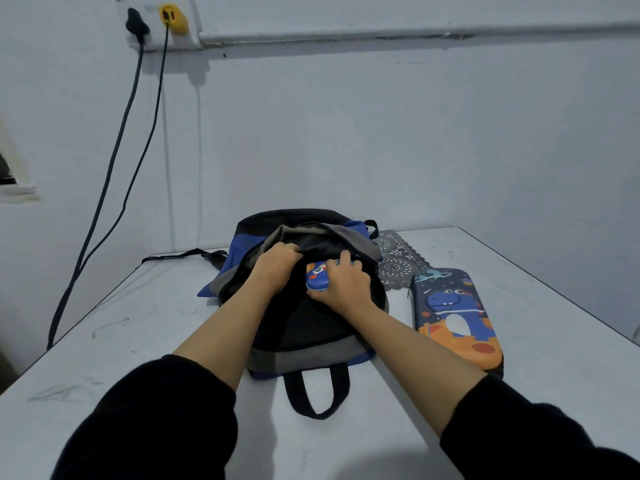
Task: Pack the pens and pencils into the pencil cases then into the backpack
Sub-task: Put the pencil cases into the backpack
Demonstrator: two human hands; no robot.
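the backpack lies flat on the white tabletop, with its carry loop toward the person and its zip opening toward the wall. the left hand grips the upper flap of the opening. its fingers are curled over the fabric edge and hold it raised. the right hand grasps a small blue pencil case, with the fingers laid over the far edge and the thumb along the near edge. this case sits at the mouth of the opening, partly under the raised flap. it appears to be only partly inside, but the hands cover most of it. a larger pencil case with a dinosaur print lies print-up on the tabletop just right of the backpack, apart from both hands. a grey lace mat lies behind it, beside the backpack. on the wall, a black plug and a yellow plug sit in a socket, and their cables hang down left of the tabletop.
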